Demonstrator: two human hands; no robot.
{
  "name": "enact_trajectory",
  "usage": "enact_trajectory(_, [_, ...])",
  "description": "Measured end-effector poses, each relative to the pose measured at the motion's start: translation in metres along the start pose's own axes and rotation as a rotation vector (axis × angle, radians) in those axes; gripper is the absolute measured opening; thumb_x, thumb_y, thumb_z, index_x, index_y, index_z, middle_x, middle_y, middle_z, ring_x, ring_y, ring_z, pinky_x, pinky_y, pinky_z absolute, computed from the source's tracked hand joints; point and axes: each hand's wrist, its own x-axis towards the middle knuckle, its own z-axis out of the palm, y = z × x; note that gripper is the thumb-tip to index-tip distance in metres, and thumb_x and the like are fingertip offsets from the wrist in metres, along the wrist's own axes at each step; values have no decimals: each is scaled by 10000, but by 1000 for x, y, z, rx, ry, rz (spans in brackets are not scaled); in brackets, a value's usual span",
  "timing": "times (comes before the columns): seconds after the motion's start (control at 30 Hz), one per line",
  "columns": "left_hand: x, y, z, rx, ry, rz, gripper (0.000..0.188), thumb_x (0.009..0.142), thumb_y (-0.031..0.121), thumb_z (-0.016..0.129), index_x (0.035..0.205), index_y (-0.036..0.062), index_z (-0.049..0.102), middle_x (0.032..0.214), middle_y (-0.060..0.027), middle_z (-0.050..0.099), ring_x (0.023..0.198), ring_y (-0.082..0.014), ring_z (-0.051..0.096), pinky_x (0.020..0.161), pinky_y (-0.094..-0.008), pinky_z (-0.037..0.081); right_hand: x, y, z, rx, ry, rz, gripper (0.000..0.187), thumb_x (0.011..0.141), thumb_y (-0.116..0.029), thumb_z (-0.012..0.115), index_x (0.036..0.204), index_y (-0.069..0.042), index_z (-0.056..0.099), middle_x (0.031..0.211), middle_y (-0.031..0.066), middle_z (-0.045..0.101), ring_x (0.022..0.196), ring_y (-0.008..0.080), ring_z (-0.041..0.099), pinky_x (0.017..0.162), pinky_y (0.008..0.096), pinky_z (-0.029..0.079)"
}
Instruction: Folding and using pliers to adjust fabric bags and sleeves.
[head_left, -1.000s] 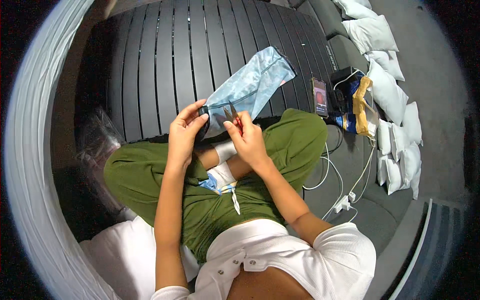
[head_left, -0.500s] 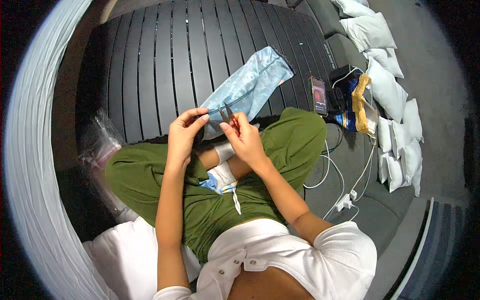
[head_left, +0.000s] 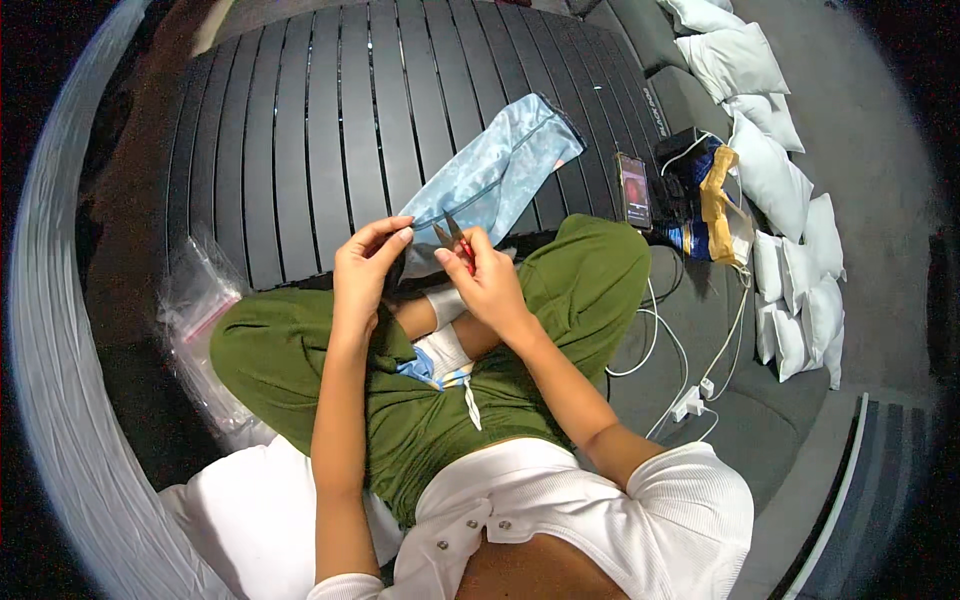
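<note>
A pale blue mottled piece of fabric (head_left: 500, 165), long and sleeve-like with a dark band at its far end, lies over the slatted table's near edge. My left hand (head_left: 368, 265) pinches the near-left end of this fabric between thumb and fingers. Held in my right hand (head_left: 492, 290) is a pair of small snips (head_left: 455, 238) with dark blades and red on the grip. Their blades are spread, pointing up and left, close to the seam beside my left fingertips. A darker part of the fabric below my left hand is mostly hidden.
The black slatted table (head_left: 290, 130) stands ahead of my crossed legs. On the right are a lit phone (head_left: 633, 192), a blue and yellow bag (head_left: 715, 205) and white cables (head_left: 685, 360). White cushions (head_left: 735, 65) line the far right. Clear plastic packaging (head_left: 205, 330) lies by my left knee.
The snips have dipped slightly and moved back a little from the fabric's seam. My left hand keeps its pinch almost unmoved. The view has shifted slightly.
</note>
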Motion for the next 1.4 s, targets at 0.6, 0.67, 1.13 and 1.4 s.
enact_trajectory(0.6, [2,-4,-3,16,-25,86,234,744,12,609,978,15,610,824,14,576,691,-32,484,636,-163,399,-1,5,3,13,-9,3,251,812,-212,575,822,-2,439,578,72,461,498,119,433,477,265,376])
enact_trajectory(0.67, [0,0,0,-23,-34,66,242,745,4,601,987,13,606,825,14,574,689,-31,482,634,-159,398,-1,4,2,13,-4,-5,250,814,-213,573,822,-2,439,577,70,461,498,117,431,476,264,376])
enact_trajectory(1.13, [-2,4,-1,-10,-30,27,238,765,-10,556,999,11,598,850,10,576,712,-33,485,658,-166,401,1,3,4,5,-21,-1,244,818,-206,567,809,-3,431,562,69,450,482,124,424,467,265,371])
enact_trajectory(1.4, [0,0,-5,-16,-49,26,230,770,-6,549,993,14,600,829,6,575,701,-39,489,654,-170,404,2,6,7,0,-15,-12,238,813,-192,574,811,-8,424,570,75,457,493,125,437,474,262,376])
